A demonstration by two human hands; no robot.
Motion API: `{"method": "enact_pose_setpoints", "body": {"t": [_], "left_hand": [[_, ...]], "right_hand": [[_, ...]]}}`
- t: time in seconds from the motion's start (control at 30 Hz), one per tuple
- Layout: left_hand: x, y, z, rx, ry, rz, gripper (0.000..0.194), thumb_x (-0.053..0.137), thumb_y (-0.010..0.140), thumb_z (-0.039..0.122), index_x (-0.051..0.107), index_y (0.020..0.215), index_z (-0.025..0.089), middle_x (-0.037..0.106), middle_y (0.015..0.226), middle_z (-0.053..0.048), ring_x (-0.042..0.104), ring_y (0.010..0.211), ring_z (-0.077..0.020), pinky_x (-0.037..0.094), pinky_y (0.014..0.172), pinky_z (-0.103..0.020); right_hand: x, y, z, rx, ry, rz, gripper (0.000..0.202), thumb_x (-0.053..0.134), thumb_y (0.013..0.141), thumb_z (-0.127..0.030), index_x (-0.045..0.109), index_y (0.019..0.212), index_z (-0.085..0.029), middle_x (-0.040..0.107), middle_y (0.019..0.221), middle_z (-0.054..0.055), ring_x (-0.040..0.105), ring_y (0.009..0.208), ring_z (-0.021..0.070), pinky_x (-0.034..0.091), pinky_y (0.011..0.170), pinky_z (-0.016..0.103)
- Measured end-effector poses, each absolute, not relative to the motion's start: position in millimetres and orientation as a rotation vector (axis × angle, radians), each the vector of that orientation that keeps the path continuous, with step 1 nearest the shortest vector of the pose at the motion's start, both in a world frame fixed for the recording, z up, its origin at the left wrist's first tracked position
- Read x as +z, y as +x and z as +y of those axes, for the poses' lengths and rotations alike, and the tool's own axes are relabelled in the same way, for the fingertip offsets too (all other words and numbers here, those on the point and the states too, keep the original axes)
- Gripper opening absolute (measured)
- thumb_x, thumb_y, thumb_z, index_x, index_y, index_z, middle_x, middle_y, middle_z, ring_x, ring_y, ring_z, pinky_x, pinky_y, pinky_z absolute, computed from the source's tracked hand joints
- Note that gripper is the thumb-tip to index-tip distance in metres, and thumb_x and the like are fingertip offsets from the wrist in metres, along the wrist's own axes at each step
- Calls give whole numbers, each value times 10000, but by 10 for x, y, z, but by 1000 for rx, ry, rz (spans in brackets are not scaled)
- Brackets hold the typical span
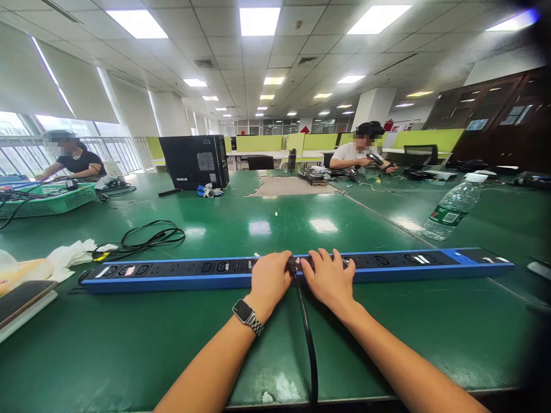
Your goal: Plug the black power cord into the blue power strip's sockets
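Note:
A long blue and black power strip (172, 281) lies crosswise on the green table, with rows of sockets along its top. Near its middle, my left hand (269, 278) is closed on the black plug (293, 265) of a power cord (309, 338), which is at the strip's socket face. How deep the plug sits is hidden by my fingers. The cord runs down toward the table's front edge. Just right of the plug, my right hand (329, 281) rests over the strip with its fingers spread. A watch (244, 311) is on my left wrist.
Left on the green table (172, 344) are a coiled black cable (146, 238), a phone (23, 301) and a green basket (69, 201). A computer case (185, 163) stands behind. A tilted water bottle (454, 209) is at right. Two people sit at the far sides.

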State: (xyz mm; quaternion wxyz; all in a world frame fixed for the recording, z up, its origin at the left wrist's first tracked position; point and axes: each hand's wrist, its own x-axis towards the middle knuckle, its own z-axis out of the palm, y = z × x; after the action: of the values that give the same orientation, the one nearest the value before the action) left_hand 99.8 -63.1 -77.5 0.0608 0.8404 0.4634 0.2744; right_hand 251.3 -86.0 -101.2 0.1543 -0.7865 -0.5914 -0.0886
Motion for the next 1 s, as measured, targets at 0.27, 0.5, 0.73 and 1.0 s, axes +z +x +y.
{"method": "enact_pose_setpoints", "body": {"t": [0.27,0.5,0.73,1.0], "left_hand": [[-870,998,-602,906,2466,1481,369,608,847,219,581,1215,203,701,1110,-81,625,1054,-229,462,951,-371],[-832,955,-637,779,2603,1522,286,664,799,300,630,1053,173,679,1137,-106,580,1124,-283,359,1074,-495],[-822,937,-656,742,2602,1516,437,690,798,464,618,1119,177,677,1144,-113,580,1137,-297,358,1078,-512],[-925,894,-649,719,2727,1484,488,596,866,516,584,1293,280,592,1329,-124,509,1256,-323,326,1097,-555]], "right_hand": [[-453,2430,-823,231,-2108,-1662,511,336,892,-597,685,986,-235,697,1113,88,598,1065,276,427,902,434],[-198,2117,-728,192,-2207,-2006,349,464,847,-417,683,1019,-207,723,1015,111,670,903,253,454,711,322],[178,2168,-725,-15,-2058,-2030,317,447,834,-293,751,873,-215,749,926,67,664,843,203,416,670,267],[100,2962,-720,-77,-2170,-2191,335,442,832,-269,759,734,-221,731,807,60,624,756,193,357,610,269]]}}
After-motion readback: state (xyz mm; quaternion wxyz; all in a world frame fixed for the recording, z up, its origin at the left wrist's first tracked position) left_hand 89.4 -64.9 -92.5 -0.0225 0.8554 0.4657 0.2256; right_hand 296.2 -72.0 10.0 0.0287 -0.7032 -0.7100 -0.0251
